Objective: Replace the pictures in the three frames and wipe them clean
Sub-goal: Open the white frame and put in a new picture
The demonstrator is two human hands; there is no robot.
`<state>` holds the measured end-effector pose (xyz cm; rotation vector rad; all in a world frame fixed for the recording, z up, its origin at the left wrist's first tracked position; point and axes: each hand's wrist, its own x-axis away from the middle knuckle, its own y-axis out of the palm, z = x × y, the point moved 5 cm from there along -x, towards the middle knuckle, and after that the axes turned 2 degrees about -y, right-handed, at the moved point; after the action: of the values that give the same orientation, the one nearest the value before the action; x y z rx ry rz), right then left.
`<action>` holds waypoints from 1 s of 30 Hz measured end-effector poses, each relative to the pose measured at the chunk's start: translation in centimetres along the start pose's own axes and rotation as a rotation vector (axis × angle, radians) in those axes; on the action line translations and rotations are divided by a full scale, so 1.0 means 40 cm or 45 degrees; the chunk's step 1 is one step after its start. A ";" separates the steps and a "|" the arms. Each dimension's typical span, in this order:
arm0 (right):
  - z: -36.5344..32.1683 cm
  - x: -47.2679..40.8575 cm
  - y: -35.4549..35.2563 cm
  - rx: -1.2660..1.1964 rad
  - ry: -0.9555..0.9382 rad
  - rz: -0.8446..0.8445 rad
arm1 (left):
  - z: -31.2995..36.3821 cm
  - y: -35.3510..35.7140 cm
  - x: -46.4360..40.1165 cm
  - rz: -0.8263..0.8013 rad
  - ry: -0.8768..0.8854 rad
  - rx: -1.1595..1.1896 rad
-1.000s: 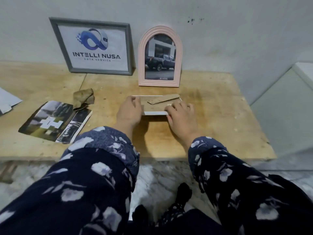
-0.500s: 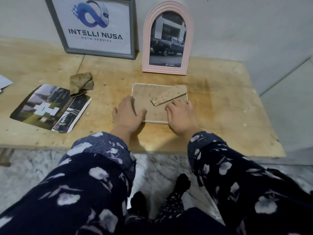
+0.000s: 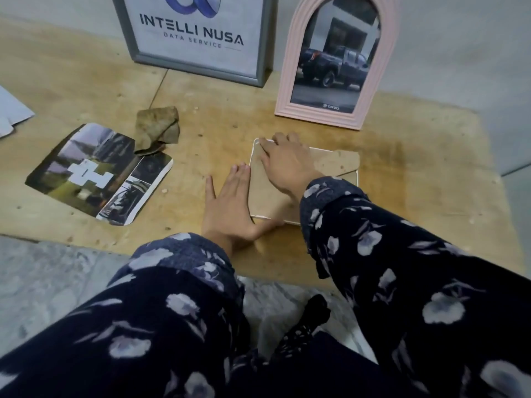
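Note:
A white-rimmed frame (image 3: 349, 175) lies face down on the wooden table, its brown backing and stand flap (image 3: 339, 163) up. My right hand (image 3: 287, 165) reaches across the backing, fingertips at the frame's far-left corner. My left hand (image 3: 230, 205) lies flat with straight fingers against the frame's left edge, thumb along the near edge. A grey frame (image 3: 198, 35) with an "INTELLI NUSA" print and a pink arched frame (image 3: 333, 61) with a truck photo stand against the wall. Loose photos (image 3: 94, 173) lie at the left, a crumpled brown cloth (image 3: 158, 126) behind them.
The wooden table (image 3: 416, 173) stands against a grey wall. A white paper (image 3: 11, 113) lies at the far left edge. Marble floor (image 3: 43, 282) shows below the table's near edge. My dark floral sleeves fill the foreground.
My right hand has moved from the frame's near-right edge across the backing to its far-left corner. My left hand slid to the frame's left side. The camera has leaned closer.

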<state>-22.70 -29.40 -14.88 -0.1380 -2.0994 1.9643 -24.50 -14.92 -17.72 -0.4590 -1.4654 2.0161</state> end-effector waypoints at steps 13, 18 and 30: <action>-0.020 -0.044 -0.031 -0.047 0.004 0.083 | -0.003 0.002 -0.005 -0.036 -0.050 -0.035; -0.023 -0.077 -0.046 -0.133 0.078 -0.143 | 0.000 0.002 -0.003 -0.061 -0.051 -0.046; -0.037 -0.092 -0.039 -0.256 0.138 -0.275 | 0.005 -0.006 -0.001 -0.104 -0.052 -0.092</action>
<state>-18.63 -29.00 -13.72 -0.0516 -2.1384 1.5881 -24.54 -15.04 -17.44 -0.3834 -1.5605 1.9239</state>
